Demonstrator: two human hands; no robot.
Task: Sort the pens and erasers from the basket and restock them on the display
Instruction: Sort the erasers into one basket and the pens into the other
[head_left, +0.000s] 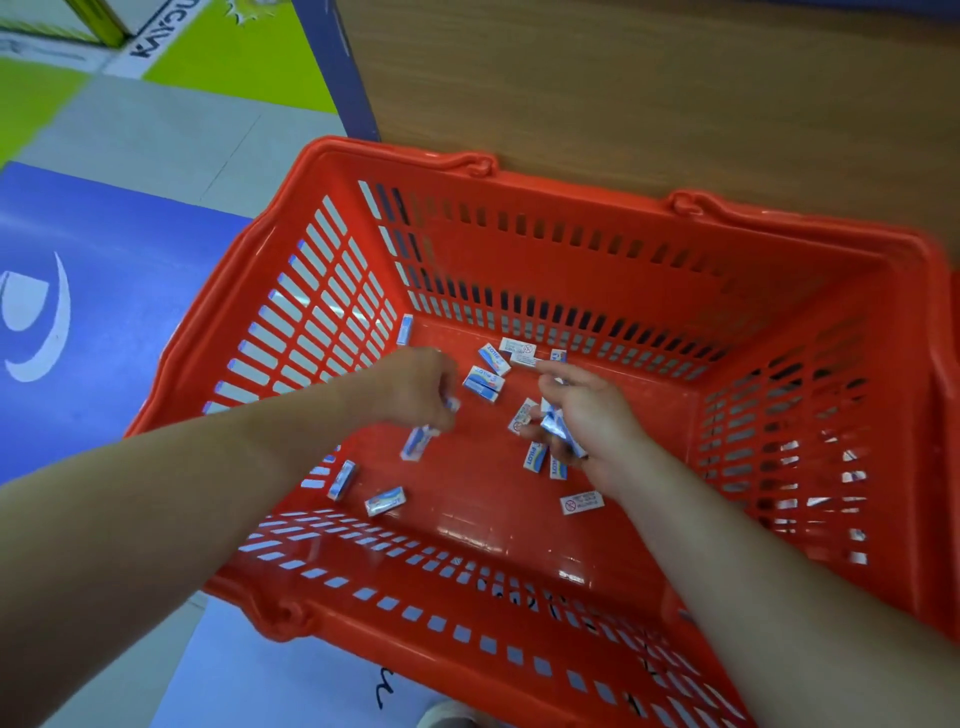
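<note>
Status: mid-task, at the pick-out stage as I read it. No pens visible in the basket (571, 195), so I'd guess that half is done or there were none, but can't confirm. The display is out of view, so restock progress is unknown. What's left is the erasers (493, 358), all down on the basket bottom.

Hands, both reaching into the basket:
- left hand (410, 387): fingers curled, one eraser at the fingertips. Too blurred to tell whether it's gripped.
- right hand (592, 410): fingers curled round a small bunch of erasers. Can't count them.

Count:
- about twelve erasers loose on the bottom, one up in the far-left corner. A stacked pair mid-back may throw that off by one.
- pens: zero seen.

Basket sits on the floor (156, 130), against a wooden panel (623, 78).
</note>
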